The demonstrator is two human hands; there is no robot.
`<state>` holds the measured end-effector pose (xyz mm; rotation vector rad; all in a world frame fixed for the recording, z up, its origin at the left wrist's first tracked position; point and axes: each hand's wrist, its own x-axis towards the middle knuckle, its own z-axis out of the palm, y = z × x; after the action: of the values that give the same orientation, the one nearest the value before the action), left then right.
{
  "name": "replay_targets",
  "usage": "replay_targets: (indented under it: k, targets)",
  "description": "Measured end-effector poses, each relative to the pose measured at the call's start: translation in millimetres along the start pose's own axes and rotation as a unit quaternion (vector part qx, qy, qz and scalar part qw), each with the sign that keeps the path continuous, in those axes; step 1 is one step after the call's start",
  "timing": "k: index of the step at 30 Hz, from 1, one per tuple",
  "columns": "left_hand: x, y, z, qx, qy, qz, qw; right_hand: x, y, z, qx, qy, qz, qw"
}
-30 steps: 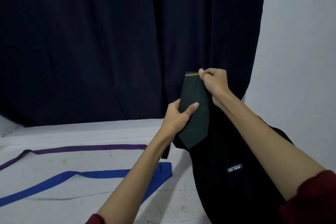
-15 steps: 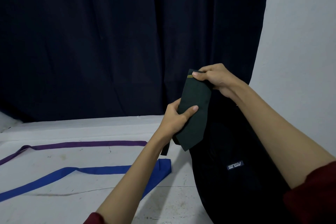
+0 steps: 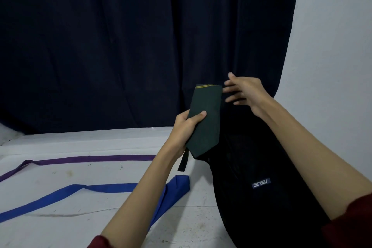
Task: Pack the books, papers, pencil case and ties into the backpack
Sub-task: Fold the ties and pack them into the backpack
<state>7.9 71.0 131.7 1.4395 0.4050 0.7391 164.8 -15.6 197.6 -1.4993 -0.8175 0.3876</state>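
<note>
Above the mouth of the black fabric backpack (image 3: 261, 177), the left hand (image 3: 184, 129) grips a folded dark green tie with yellow stripes (image 3: 205, 119), thumb across its face. Just right of that grip, the right hand (image 3: 244, 91) hovers with fingers spread, holding nothing. Below and left of the grip, a blue tie (image 3: 96, 189) and a purple tie (image 3: 90, 160) lie unpacked on the white table (image 3: 70, 227). No books, papers or pencil case are in view; probably packed.

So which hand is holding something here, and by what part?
The left hand grips the folded dark green tie at its lower left edge; the right hand is open, holding nothing.
</note>
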Motion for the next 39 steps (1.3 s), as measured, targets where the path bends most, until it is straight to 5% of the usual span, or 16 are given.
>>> replay_targets:
  k: [4, 8, 11, 15, 20, 27, 35, 39]
  targets:
    - [1, -26, -14, 0.027, 0.024, -0.075, 0.996, -4, 44, -12, -0.145, 0.048, -0.003, 0.988]
    - [1, -56, -22, 0.002, 0.06, -0.157, 0.986, -24, 88, -13, -0.538, -0.047, -0.018, 0.842]
    - [2, -72, -25, 0.001, 0.062, -0.157, 0.986, -37, 109, -2, -0.666, -0.051, -0.092, 0.739]
    - [4, -73, -24, -0.033, 0.038, -0.149, 0.987, -37, 116, 3, -0.701, -0.035, -0.113, 0.703]
    - [5, -68, -25, -0.02, 0.007, -0.148, 0.989, -34, 102, 1, -0.669, -0.036, -0.098, 0.736]
    - [11, -65, -20, 0.005, -0.09, -0.148, 0.985, -17, 70, -20, -0.473, -0.003, -0.006, 0.881]
    - [29, -64, 6, 0.093, -0.179, -0.195, 0.96, -17, 71, -28, -0.373, -0.047, 0.03, 0.926]
    - [45, -75, 29, 0.056, -0.145, -0.203, 0.967, -17, 66, -27, -0.364, -0.069, 0.026, 0.928]
